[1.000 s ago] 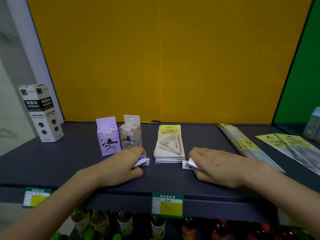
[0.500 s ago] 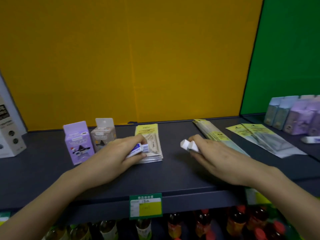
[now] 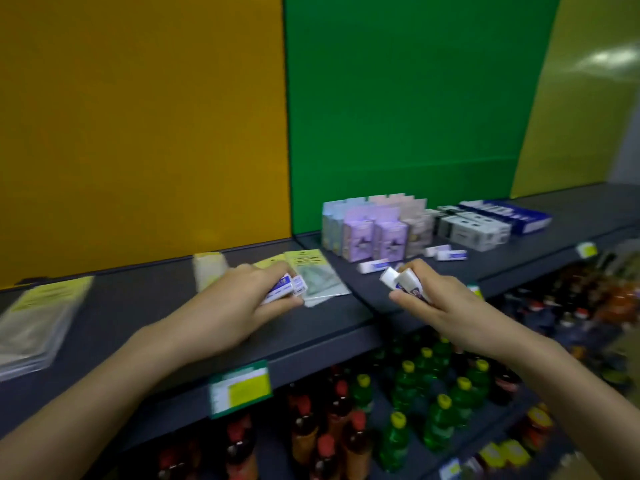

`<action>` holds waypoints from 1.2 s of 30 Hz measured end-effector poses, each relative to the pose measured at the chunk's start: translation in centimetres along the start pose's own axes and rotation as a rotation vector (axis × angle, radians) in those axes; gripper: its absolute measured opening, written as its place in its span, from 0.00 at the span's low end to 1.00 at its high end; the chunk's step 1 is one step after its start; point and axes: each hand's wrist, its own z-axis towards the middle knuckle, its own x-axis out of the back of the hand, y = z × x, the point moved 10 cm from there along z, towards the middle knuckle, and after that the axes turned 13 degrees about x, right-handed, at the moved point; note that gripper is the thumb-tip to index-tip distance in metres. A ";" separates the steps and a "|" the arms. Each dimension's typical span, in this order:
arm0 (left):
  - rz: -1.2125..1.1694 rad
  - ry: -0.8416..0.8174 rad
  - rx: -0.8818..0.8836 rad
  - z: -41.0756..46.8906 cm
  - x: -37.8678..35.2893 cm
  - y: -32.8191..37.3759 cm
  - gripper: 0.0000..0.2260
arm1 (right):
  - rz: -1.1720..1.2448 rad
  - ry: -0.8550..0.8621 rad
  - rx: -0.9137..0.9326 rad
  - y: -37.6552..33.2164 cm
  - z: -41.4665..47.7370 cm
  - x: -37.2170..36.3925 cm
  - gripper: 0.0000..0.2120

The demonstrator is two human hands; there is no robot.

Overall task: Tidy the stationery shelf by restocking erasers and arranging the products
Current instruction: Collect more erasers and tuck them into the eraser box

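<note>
My left hand [image 3: 228,306] is closed around two white erasers with blue sleeves [image 3: 287,287], held just above the dark shelf [image 3: 145,317]. My right hand [image 3: 440,299] grips two more white erasers [image 3: 400,280] over the shelf's front edge. Loose erasers [image 3: 374,266] lie on the shelf ahead of my right hand, with another pair of erasers [image 3: 448,253] farther right. Behind them stand purple and pale small boxes [image 3: 370,233]. The view is motion-blurred.
Flat clear packets with yellow headers [image 3: 311,271] lie between my hands, and more packets [image 3: 38,317] lie at the far left. White and blue boxes [image 3: 485,225] sit at the right. Price tags [image 3: 239,388] hang on the shelf front; bottles [image 3: 429,393] fill the shelf below.
The view has swung to the right along the shelf, bringing the green panel and the box group into sight. Both hands moved right with their erasers lifted off the shelf.
</note>
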 end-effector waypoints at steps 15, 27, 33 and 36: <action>0.078 -0.024 -0.245 15.5 -14.2 24.7 0.12 | -0.301 0.065 -0.193 21.8 -13.3 16.9 0.13; 0.117 -0.101 -0.247 33.6 -21.5 32.3 0.14 | -0.429 0.059 -0.157 36.8 -11.0 23.9 0.13; 0.008 -0.110 -0.107 42.0 -23.6 32.0 0.14 | -0.306 0.149 -0.076 43.9 -6.1 27.9 0.26; -0.063 -0.106 -0.014 45.2 -24.8 31.1 0.14 | -0.271 0.132 -0.032 46.9 -3.6 28.4 0.28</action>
